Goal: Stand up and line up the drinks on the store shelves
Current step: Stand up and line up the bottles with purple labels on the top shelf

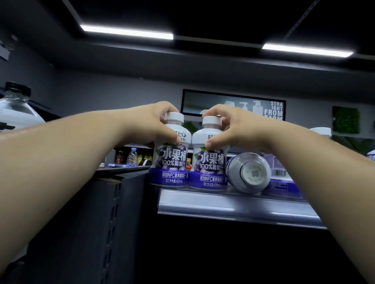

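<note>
I have only the head view. It faces forward, about level with the top shelf [232, 208] and close to it. The left hand [153, 125] and right hand [231, 130] meet mid-frame, and ceiling lights [126, 31] cross the wide upper field.

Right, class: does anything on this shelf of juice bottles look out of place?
Yes: a toppled bottle lies on its side on the shelf, right of the two upright bottles that the left hand and right hand grip. It should stand in line.
</note>
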Tool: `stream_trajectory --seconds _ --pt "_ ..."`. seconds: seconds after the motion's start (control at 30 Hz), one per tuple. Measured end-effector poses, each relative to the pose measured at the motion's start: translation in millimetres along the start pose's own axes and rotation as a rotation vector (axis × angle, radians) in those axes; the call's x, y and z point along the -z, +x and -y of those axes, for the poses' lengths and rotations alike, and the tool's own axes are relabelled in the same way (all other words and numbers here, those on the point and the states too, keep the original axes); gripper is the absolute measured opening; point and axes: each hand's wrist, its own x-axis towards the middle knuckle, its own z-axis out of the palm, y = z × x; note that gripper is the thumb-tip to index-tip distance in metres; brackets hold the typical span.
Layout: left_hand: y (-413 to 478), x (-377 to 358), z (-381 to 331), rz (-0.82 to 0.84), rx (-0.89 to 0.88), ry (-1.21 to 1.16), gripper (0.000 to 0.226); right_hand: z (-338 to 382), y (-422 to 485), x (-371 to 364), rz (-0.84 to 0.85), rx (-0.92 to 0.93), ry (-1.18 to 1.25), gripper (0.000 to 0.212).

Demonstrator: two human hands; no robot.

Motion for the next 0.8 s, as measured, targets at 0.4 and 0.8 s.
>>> stream_trajectory --seconds 0.4,0.8 --pt "-4.6 -2.3 -5.2 -0.032 -0.021 0.142 0.059 4.6 -22.9 4.1 0.036 -0.014 0.01 0.087" --pt "6.0 -52.3 -79.5 0.042 -0.26 0.655 0.062 -20.2 -92.2 18.5 0.007 0.176 -0.659 0.057"
